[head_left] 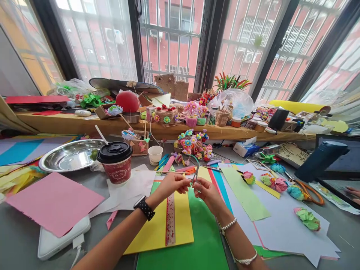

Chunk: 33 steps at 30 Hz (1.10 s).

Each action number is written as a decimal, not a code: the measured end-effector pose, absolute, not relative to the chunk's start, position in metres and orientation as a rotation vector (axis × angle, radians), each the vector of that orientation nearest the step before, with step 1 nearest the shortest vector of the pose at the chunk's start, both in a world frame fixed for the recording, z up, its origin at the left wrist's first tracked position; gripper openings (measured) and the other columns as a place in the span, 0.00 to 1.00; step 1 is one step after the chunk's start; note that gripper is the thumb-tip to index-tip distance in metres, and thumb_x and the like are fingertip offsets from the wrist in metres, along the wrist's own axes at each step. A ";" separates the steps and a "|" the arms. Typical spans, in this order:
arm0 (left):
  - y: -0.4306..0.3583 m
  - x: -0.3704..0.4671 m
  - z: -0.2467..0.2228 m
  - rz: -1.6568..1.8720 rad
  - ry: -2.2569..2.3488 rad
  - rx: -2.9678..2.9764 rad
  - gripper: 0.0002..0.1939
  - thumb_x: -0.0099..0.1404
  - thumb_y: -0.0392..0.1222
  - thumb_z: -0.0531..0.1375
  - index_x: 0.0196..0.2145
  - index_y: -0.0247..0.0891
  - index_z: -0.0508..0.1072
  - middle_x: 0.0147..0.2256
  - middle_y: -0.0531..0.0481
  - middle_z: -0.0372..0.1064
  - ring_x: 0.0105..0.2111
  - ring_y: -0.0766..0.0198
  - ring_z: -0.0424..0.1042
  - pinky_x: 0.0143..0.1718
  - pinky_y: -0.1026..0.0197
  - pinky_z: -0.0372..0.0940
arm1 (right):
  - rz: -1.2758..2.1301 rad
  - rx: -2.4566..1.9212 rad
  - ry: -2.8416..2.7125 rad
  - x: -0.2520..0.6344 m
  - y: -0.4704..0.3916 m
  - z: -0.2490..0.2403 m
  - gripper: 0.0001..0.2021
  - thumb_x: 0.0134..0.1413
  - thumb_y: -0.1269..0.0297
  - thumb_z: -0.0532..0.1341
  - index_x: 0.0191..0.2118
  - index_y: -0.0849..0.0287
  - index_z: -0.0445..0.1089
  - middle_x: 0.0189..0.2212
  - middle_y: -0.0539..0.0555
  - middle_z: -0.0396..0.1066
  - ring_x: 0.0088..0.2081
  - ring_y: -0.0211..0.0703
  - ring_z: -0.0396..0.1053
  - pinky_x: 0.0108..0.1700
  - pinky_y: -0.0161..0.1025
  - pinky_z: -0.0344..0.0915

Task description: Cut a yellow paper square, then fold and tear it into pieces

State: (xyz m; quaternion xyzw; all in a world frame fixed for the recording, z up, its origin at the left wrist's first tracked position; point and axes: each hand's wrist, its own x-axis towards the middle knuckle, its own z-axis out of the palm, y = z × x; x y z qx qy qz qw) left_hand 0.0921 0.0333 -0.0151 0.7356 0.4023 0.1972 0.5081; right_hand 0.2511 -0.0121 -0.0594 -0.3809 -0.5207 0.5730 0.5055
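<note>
My left hand [177,183], with a watch on its wrist, is closed in a pinch on a thin grey-green strand [197,168] that bends into a loop above the fingers. On the same strand, my right hand [204,189] is pinched too, close beside the left. Whether the strand is wire, cord or pipe cleaner I cannot make out. Below both hands lie a green sheet [182,257] and a yellow sheet [152,234]. A patterned strip [170,221] runs along the yellow one. Just beyond the hands sits a cluster of colourful small flowers [194,140].
Left of my hands stand a lidded red cup [115,165], a metal plate [60,155], pink paper [54,202] and a white power bank [63,236]. To the right are crumpled paper flowers [308,218], orange-handled scissors [313,195] and a dark bottle [322,161]. Crafts crowd the windowsill [174,130].
</note>
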 end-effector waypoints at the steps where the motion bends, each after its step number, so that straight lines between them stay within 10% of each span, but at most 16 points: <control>1: 0.033 0.090 -0.016 0.466 0.972 1.787 0.13 0.62 0.44 0.52 0.28 0.32 0.68 0.23 0.54 0.66 0.22 0.70 0.67 0.26 0.62 0.65 | 1.387 -0.918 -1.267 0.250 -0.012 -0.059 0.10 0.55 0.64 0.54 0.42 0.62 0.64 0.38 0.53 0.67 0.34 0.39 0.67 0.34 0.41 0.66; 14: 0.034 0.086 -0.008 0.387 1.061 2.067 0.13 0.62 0.46 0.51 0.33 0.34 0.70 0.31 0.50 0.70 0.30 0.65 0.69 0.32 0.60 0.64 | 1.378 -0.991 -1.228 0.249 -0.012 -0.063 0.12 0.55 0.64 0.54 0.45 0.62 0.62 0.42 0.55 0.65 0.38 0.42 0.67 0.38 0.45 0.65; 22: 0.010 0.064 -0.005 0.229 1.681 2.258 0.16 0.51 0.52 0.58 0.27 0.34 0.71 0.34 0.35 0.69 0.38 0.43 0.67 0.34 0.53 0.59 | 1.235 -1.074 -1.161 0.253 -0.009 -0.072 0.13 0.54 0.65 0.55 0.45 0.61 0.62 0.43 0.55 0.64 0.39 0.43 0.66 0.39 0.45 0.65; 26: 0.007 0.073 -0.014 0.132 1.719 2.295 0.23 0.43 0.53 0.64 0.33 0.33 0.70 0.38 0.35 0.67 0.41 0.45 0.64 0.38 0.53 0.59 | 1.168 -1.135 -1.155 0.255 -0.009 -0.072 0.13 0.55 0.64 0.55 0.45 0.61 0.62 0.43 0.55 0.65 0.39 0.43 0.66 0.39 0.45 0.65; 33: 0.020 0.066 -0.024 0.034 1.692 2.236 0.13 0.61 0.44 0.53 0.40 0.34 0.66 0.40 0.47 0.65 0.38 0.60 0.67 0.39 0.52 0.63 | 1.047 -1.249 -1.161 0.257 -0.013 -0.067 0.13 0.55 0.64 0.55 0.46 0.61 0.62 0.45 0.55 0.64 0.41 0.44 0.65 0.40 0.47 0.64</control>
